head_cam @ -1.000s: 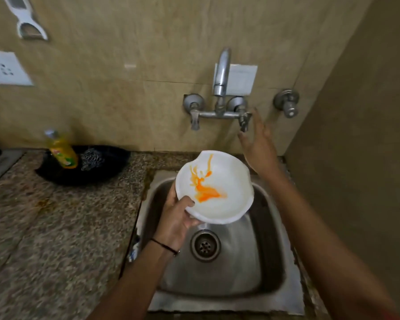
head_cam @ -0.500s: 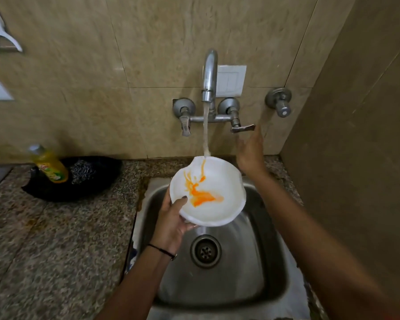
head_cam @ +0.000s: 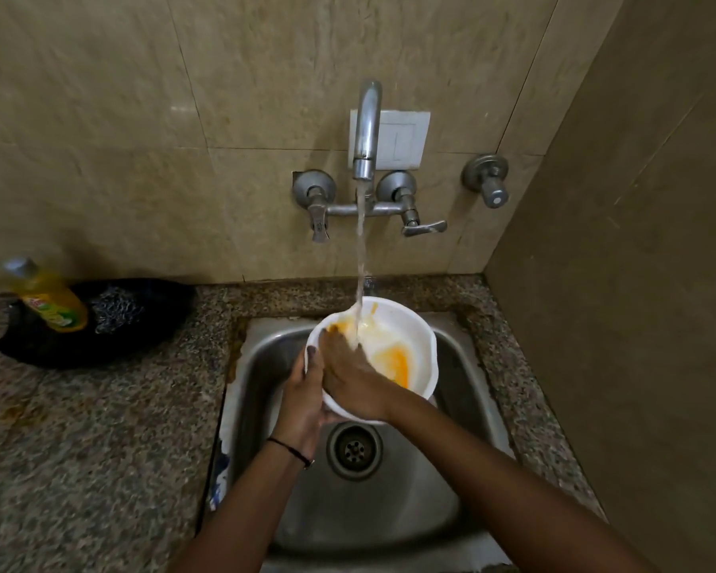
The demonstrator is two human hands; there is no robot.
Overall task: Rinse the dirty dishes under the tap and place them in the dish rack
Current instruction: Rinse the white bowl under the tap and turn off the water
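- 2 bare hands work over a stainless steel sink (head_cam: 468,407) set into a speckled granite counter (head_cam: 100,440).
- The left hand (head_cam: 304,397) grips a white bowl (head_cam: 410,345) at its left rim: the thumb lies over the rim, and the fingers wrap underneath, out of sight.
- The bowl is held above the sink basin, over the far side of the drain (head_cam: 354,448), tilted toward the person.
- The right hand (head_cam: 348,366) lies inside the bowl, palm down, fingers spread flat against the inner wall. It pinches nothing.
- Orange residue (head_cam: 395,361) marks the bowl's interior, heaviest at the lower right of the inner surface, with a fainter smear by the far-left rim.
- A wall-mounted tap (head_cam: 366,130) stands directly above the bowl. A stream of water (head_cam: 360,258) falls from its spout, lands in the bowl's far-left portion and runs over the right hand's knuckles.
- 2 lever handles flank the spout: the left lever (head_cam: 319,225) points down, and the right lever (head_cam: 424,228) is turned out to the right.
- A separate round valve (head_cam: 488,179) is fixed on the tiled wall to the right of the tap.
- A white switch plate (head_cam: 404,138) sits on the wall behind the spout.
- A thin black wristband (head_cam: 292,450) circles the left wrist.
- On the counter at far left, a yellow bottle of dish liquid (head_cam: 50,299) stands tilted in a dark tray (head_cam: 149,320), just beside a steel scrubber (head_cam: 118,312).
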